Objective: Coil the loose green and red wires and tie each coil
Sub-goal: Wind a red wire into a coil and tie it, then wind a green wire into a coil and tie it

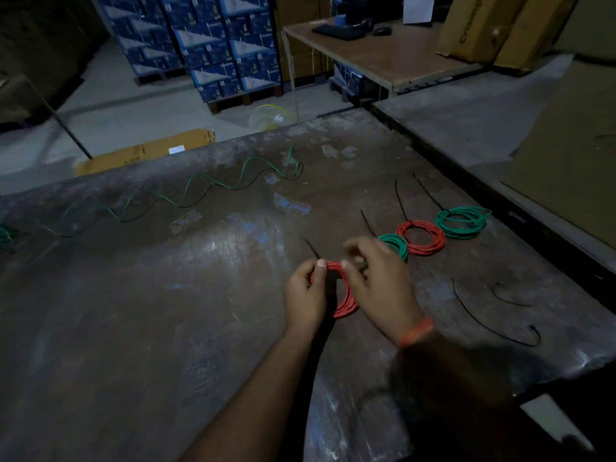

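The right hand, an orange band at its wrist, and the left hand meet over the middle of the worn dark table, both on a red wire coil. The left hand's fingers curl round the coil's left side, thumb on top; the right hand pinches the coil's top, its upper fingers blurred. A black cable tie sticks up and away from the coil beside the left thumb. Just beyond the right hand, toward the table's right edge, three tied coils lie in a row: a green coil partly hidden by the hand, a second red coil touching it, and a farther green coil. Loose black cable ties lie near the right edge. A loose green wire snakes along the far left of the table.
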Motion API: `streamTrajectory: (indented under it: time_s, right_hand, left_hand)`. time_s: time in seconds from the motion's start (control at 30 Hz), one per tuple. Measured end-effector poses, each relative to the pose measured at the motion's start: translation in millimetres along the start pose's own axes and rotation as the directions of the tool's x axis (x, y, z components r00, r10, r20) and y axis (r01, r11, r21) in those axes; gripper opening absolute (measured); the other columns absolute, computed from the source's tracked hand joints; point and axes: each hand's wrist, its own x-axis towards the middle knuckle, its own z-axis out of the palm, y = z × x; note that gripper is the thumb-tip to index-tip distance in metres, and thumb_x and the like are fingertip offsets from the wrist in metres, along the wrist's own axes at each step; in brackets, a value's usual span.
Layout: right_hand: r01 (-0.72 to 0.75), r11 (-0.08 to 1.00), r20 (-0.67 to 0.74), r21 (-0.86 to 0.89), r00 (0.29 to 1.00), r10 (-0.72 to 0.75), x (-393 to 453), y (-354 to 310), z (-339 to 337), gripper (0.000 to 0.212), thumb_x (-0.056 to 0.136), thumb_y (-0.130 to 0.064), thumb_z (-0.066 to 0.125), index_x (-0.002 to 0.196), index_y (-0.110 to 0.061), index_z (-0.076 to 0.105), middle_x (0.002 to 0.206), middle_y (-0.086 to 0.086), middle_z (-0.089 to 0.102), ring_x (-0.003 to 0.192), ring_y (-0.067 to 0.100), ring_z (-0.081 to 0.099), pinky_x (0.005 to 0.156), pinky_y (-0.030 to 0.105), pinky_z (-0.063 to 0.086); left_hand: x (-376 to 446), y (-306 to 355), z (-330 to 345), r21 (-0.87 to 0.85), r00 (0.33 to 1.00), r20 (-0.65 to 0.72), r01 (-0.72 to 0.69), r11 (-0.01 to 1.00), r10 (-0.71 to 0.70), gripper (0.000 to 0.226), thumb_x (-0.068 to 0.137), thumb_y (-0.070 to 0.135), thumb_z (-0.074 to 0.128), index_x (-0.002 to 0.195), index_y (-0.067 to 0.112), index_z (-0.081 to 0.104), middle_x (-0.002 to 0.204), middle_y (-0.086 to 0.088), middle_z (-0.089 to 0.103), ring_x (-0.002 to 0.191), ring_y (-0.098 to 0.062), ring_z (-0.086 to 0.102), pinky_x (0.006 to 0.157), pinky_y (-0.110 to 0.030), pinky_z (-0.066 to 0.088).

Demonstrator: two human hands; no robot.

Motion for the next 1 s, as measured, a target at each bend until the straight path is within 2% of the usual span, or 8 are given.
streamTrajectory:
  time_s: [0.1, 0.17, 0.27, 0.37, 0.47, 0.6, 0.77, 1.0]
  right_hand:
    - [0.041, 0.969, 0.158, -0.244, 0.987, -0.002, -29, 21, 13, 0.039, 0.081, -0.023, 0.066, 0.120, -0.022, 0.065, 0.120, 0.005, 0.057, 0.108, 0.027, 0.054, 0.095, 0.038, 0.047]
    - [0.005, 0.956, 0.208, -0.293, 0.976, 0.059, -38, 31, 27, 0.049, 0.074, -0.021, 0.075, 0.122, -0.022, 0.066, 0.133, 0.011, 0.052, 0.117, 0.033, 0.053, 0.103, 0.041, 0.048]
    - [0.022, 0.938, 0.213, -0.347, 0.975, 0.056, -37, 35, 39, 0.042, 0.069, -0.020, 0.078, 0.111, -0.022, 0.069, 0.136, 0.012, 0.051, 0.117, 0.035, 0.055, 0.101, 0.043, 0.051]
    - [-0.004, 0.920, 0.186, -0.392, 0.979, 0.084, -26, 35, 44, 0.035, 0.071, -0.018, 0.080, 0.105, -0.018, 0.071, 0.130, 0.012, 0.056, 0.115, 0.035, 0.057, 0.098, 0.042, 0.054]
    - [-0.015, 0.903, 0.197, -0.430, 0.974, 0.110, -16, 31, 46, 0.052, 0.074, -0.015, 0.078, 0.125, -0.018, 0.067, 0.129, 0.010, 0.055, 0.115, 0.034, 0.057, 0.095, 0.043, 0.054]
    - [0.008, 0.868, 0.168, -0.497, 0.982, 0.087, -10, 5, 29, 0.052, 0.071, -0.026, 0.068, 0.123, -0.028, 0.063, 0.127, 0.002, 0.052, 0.116, 0.028, 0.049, 0.091, 0.045, 0.051]
    - [0.085, 0.956, 0.039, -0.279, 0.996, -0.077, 30, -24, 34, 0.029, 0.076, -0.027, 0.070, 0.104, -0.021, 0.068, 0.111, 0.000, 0.053, 0.102, 0.022, 0.047, 0.087, 0.035, 0.047]
    - [-0.098, 0.990, -0.033, -0.101, 0.995, 0.095, 163, -28, 96, 0.064, 0.086, -0.028, 0.074, 0.141, -0.007, 0.050, 0.124, 0.027, 0.057, 0.114, 0.046, 0.053, 0.102, 0.048, 0.041]
  left_hand:
    - [28, 9, 8, 0.083, 0.994, 0.040, 0.099, 0.992, -0.103, 0.039, 0.090, 0.051, 0.052, 0.082, 0.016, 0.067, 0.070, -0.002, 0.065, 0.069, -0.021, 0.059, 0.068, -0.048, 0.051]
    - [39, 16, 10, 0.297, 0.995, 0.058, 0.066, 0.953, -0.087, 0.038, 0.098, 0.042, 0.051, 0.084, 0.013, 0.069, 0.076, -0.006, 0.070, 0.071, -0.025, 0.063, 0.069, -0.038, 0.049]
    - [45, 23, 10, 0.710, 0.998, 0.044, -0.070, 0.701, 0.055, 0.041, 0.102, 0.037, 0.045, 0.091, 0.008, 0.071, 0.086, -0.014, 0.072, 0.082, -0.032, 0.068, 0.070, -0.037, 0.053]
    - [51, 21, 10, 0.835, 0.986, 0.103, -0.156, 0.527, 0.128, 0.045, 0.102, 0.040, 0.039, 0.092, 0.009, 0.070, 0.090, -0.015, 0.068, 0.089, -0.032, 0.064, 0.082, -0.041, 0.051]
    - [61, 19, 5, 0.883, 0.979, 0.151, -0.195, 0.427, 0.133, 0.048, 0.102, 0.045, 0.036, 0.103, 0.011, 0.070, 0.101, -0.014, 0.064, 0.107, -0.031, 0.053, 0.098, -0.041, 0.039]
    - [73, 20, -23, 0.820, 0.981, 0.133, -0.187, 0.541, 0.138, 0.042, 0.100, 0.045, 0.044, 0.113, 0.012, 0.068, 0.116, -0.012, 0.054, 0.116, -0.031, 0.045, 0.102, -0.039, 0.036]
    - [95, 30, -88, 0.753, 0.961, 0.045, -0.212, 0.623, 0.272, 0.041, 0.094, 0.049, 0.045, 0.110, 0.018, 0.068, 0.113, -0.004, 0.052, 0.112, -0.025, 0.049, 0.096, -0.035, 0.042]
    - [146, 55, -197, 0.754, 0.886, -0.163, -0.173, 0.634, 0.435, 0.037, 0.089, 0.044, 0.053, 0.106, 0.014, 0.069, 0.114, -0.008, 0.050, 0.109, -0.027, 0.050, 0.095, -0.031, 0.039]
